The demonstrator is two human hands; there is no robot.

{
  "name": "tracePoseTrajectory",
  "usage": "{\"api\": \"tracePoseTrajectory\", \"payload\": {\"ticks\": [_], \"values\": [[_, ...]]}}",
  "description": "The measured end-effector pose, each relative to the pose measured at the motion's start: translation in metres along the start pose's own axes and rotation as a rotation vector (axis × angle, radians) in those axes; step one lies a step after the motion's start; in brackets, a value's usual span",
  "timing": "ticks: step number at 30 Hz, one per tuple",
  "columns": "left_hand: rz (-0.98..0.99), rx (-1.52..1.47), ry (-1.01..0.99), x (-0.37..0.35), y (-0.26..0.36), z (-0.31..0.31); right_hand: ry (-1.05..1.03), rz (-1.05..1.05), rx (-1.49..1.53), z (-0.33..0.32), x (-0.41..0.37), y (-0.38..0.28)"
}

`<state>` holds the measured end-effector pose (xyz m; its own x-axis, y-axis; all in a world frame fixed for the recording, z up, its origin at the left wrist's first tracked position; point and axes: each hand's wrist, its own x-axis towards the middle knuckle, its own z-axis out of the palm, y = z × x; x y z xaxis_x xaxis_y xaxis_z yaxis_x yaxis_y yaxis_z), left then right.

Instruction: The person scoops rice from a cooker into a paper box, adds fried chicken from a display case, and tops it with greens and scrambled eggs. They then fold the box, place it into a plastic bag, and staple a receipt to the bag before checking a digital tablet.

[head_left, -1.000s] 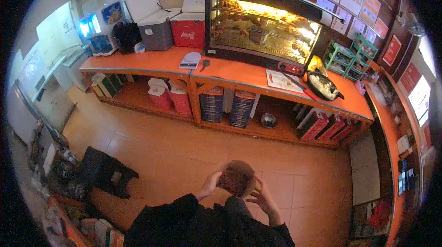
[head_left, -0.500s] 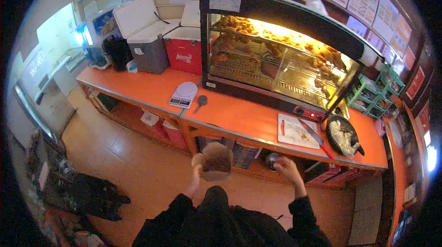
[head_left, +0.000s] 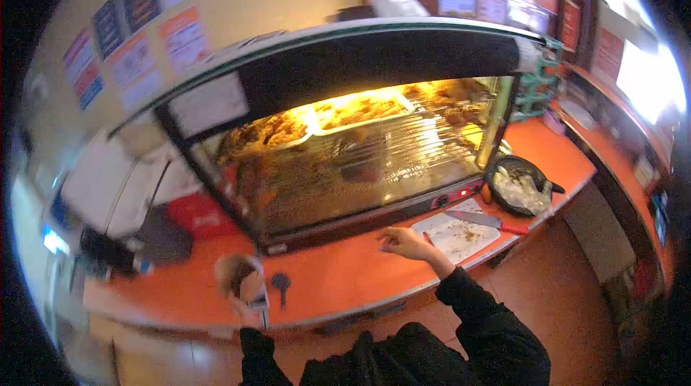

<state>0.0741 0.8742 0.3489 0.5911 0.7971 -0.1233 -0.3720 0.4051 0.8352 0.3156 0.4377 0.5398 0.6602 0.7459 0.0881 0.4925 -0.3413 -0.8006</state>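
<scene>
Lettering covers the posters (head_left: 129, 48) on the wall far beyond both hands, yet blur leaves none of it legible. The white mark on the red cooler (head_left: 198, 217), just beyond the left hand, is likewise unreadable. The left hand (head_left: 242, 303) grips what looks like a brown paper bag (head_left: 237, 274), held up over the orange counter (head_left: 338, 282). The right hand (head_left: 403, 243) is open, fingers loosely spread, low over the counter just before the lit display case (head_left: 345, 156). To its right lie a cutting board (head_left: 457, 236) and a red-handled knife (head_left: 484, 221).
</scene>
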Motion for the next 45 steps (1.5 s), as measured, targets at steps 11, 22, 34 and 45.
{"api": "tracePoseTrajectory", "payload": {"ticks": [11, 22, 34, 45], "values": [[0.182, 0.797, 0.487, 0.063, -0.029, 0.004, 0.285, 0.355, 0.199, -0.083, -0.059, 0.151], [0.744, 1.133, 0.465, -0.004, 0.035, 0.299, 0.497, 0.331, 0.279, -0.203, -0.069, 0.221], [0.569, 0.511, 0.676, 0.114, 0.061, 0.302, 0.683, 0.306, 0.301, -0.26, -0.132, 0.293], [0.808, 0.936, 0.294, 0.06, 0.085, 0.29, 0.501, 0.396, 0.327, -0.231, -0.139, 0.318]]}}
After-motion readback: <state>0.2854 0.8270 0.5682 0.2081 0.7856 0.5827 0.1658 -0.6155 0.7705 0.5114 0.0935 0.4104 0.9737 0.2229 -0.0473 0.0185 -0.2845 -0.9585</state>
